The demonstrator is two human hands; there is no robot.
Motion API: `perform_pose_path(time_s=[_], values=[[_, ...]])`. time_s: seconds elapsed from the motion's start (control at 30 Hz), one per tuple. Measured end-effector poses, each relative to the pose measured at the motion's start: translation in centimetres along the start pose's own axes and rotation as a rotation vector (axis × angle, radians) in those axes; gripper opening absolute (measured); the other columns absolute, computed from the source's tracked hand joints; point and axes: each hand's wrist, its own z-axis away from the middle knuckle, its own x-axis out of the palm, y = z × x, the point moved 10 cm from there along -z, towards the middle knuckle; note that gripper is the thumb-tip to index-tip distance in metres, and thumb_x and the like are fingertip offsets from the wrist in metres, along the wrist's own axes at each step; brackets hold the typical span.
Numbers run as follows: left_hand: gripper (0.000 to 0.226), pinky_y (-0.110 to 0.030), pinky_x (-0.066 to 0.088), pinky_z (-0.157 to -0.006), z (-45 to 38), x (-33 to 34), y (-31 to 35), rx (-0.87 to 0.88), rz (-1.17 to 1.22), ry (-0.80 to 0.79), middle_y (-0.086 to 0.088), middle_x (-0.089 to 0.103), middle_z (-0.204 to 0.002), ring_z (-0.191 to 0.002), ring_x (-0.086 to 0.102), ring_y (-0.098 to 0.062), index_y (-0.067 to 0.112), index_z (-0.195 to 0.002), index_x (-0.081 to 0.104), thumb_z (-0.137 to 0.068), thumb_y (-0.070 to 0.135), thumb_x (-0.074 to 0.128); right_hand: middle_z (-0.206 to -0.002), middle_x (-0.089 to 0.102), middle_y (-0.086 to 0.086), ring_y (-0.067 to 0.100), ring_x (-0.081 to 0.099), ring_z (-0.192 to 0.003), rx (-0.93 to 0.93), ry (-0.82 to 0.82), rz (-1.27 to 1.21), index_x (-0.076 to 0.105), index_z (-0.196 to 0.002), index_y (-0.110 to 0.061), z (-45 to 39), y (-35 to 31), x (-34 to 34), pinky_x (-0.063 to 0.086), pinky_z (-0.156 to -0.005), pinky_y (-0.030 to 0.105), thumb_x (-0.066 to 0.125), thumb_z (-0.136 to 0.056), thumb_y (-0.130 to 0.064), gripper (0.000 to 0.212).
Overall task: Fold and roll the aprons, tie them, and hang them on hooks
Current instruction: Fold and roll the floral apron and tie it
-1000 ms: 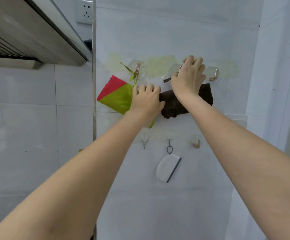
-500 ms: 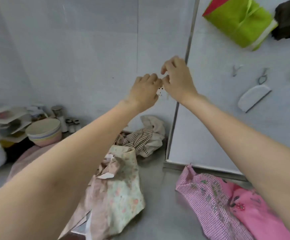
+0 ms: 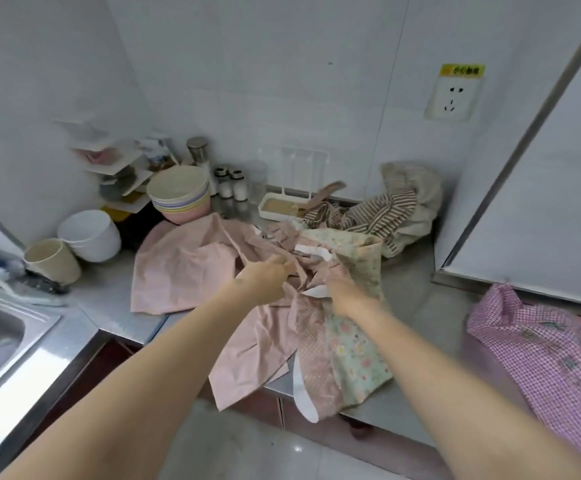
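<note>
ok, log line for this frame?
stage: pick next apron | left hand: on pink apron | right hand: on floral apron | checked apron: waiting

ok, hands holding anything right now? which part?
Both hands, left hand and right hand, reach into the pink apron at its bunched middle; whether either grips cannot be told.

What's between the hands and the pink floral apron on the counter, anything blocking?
Nothing visible. Left hand and right hand are already on the pink floral apron, which lies on top of the pile.
</note>
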Motion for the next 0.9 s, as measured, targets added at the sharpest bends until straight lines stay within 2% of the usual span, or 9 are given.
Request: perform_pose_path(time_s=[0.13, 0.2, 0.27, 0.37, 0.47, 0.57, 0.67, 0.77, 0.9], values=[[0.062, -0.042, 0.045, -0.092, -1.1, 1.4, -1.9, -0.037, 0.097, -0.061, -0.009, 0.037, -0.14, -0.119, 0.05, -0.029, 0.01, -0.143, 0.026, -0.089, 0.018, 0.056, -0.132, 0.05, 0.009, 0.026, 0.052, -0.113, 0.014, 0.098, -0.114, 0.051, -0.129, -0.005, -1.0, -0.3, -2.4, 0.044, -0.088, 0.03, 0.048, -0.089, -0.009, 0.04], [0.081, -0.039, 0.043, -0.095, -1.5, 0.4, -1.5, -0.075, 0.266, -0.074, -0.011, 0.041, -0.14, -0.12, 0.049, -0.03, 0.006, -0.146, 0.013, -0.087, 0.03, 0.062, -0.106, 0.062, 0.012, 0.018, 0.053, -0.088, -0.084, 0.173, -0.324, 0.063, -0.109, 0.005, -0.3, -2.6, -7.5, 0.04, -0.069, 0.024, 0.053, -0.089, -0.01, 0.027], [0.09, -0.029, 0.036, -0.095, -2.4, -2.1, -1.3, -0.113, 0.446, -0.05, -0.003, 0.038, -0.14, -0.125, 0.043, -0.026, 0.003, -0.147, -0.001, -0.088, 0.031, 0.062, -0.084, 0.065, 0.002, 0.011, 0.054, -0.079, -0.233, 0.107, -0.483, 0.073, -0.095, -0.003, 0.8, -5.7, -12.9, 0.039, -0.067, 0.018, 0.061, -0.087, -0.015, 0.019], [0.061, -0.019, 0.041, -0.078, -4.5, -7.2, -2.8, -0.151, 0.586, 0.123, -0.001, 0.051, -0.122, -0.115, 0.049, -0.019, 0.008, -0.137, 0.038, -0.086, 0.03, 0.065, -0.101, 0.071, 0.007, 0.015, 0.063, -0.095, -0.437, -0.159, -0.612, 0.074, -0.09, -0.01, 2.7, -8.9, -16.8, 0.047, -0.089, 0.027, 0.062, -0.087, -0.014, 0.013], [0.033, -0.02, 0.032, -0.061, -6.0, -10.6, -5.1, -0.136, 0.616, 0.228, -0.001, 0.053, -0.095, -0.093, 0.049, -0.013, 0.004, -0.111, 0.062, -0.086, 0.026, 0.065, -0.107, 0.066, 0.011, 0.012, 0.062, -0.088, -0.458, -0.06, -0.859, 0.065, -0.106, -0.002, 1.8, -6.8, -21.6, 0.049, -0.077, 0.024, 0.054, -0.091, -0.003, 0.018], [0.023, -0.021, 0.035, -0.073, -5.4, -13.6, -7.1, -0.127, 0.659, 0.202, -0.004, 0.056, -0.094, -0.095, 0.053, -0.016, 0.005, -0.103, 0.063, -0.086, 0.02, 0.066, -0.142, 0.04, 0.004, 0.016, 0.044, -0.123, -0.407, -0.025, -0.468, 0.037, -0.14, -0.008, -1.8, -5.6, -22.0, 0.041, -0.094, 0.027, 0.058, -0.084, 0.007, 0.061], [0.026, -0.031, 0.046, -0.087, -3.6, -16.6, -9.6, -0.157, 0.698, 0.187, -0.009, 0.065, -0.106, -0.101, 0.06, -0.023, -0.001, -0.107, 0.064, -0.086, 0.015, 0.066, -0.147, 0.036, 0.0, 0.017, 0.034, -0.135, -0.442, -0.141, -0.123, 0.033, -0.144, -0.013, -4.7, -8.9, -18.9, 0.029, -0.111, 0.029, 0.072, -0.075, -0.004, 0.08], [0.029, -0.044, 0.047, -0.097, -1.5, -20.0, -11.4, -0.159, 0.718, 0.174, -0.012, 0.067, -0.112, -0.105, 0.062, -0.028, 0.001, -0.109, 0.065, -0.084, 0.015, 0.068, -0.124, 0.058, 0.003, 0.023, 0.052, -0.119, -0.438, -0.096, -0.203, 0.055, -0.125, -0.012, -6.0, -12.3, -18.9, 0.044, -0.1, 0.035, 0.079, -0.072, -0.02, 0.058], [0.034, -0.034, 0.044, -0.089, 0.2, -24.4, -15.5, -0.263, 0.563, 0.304, -0.012, 0.064, -0.111, -0.102, 0.06, -0.027, -0.001, -0.112, 0.063, -0.085, 0.019, 0.067, -0.091, 0.06, 0.002, 0.022, 0.058, -0.092, -0.456, 0.063, -0.136, 0.067, -0.098, -0.007, -5.1, -14.1, -24.1, 0.044, -0.063, 0.026, 0.073, -0.079, -0.026, 0.028]])
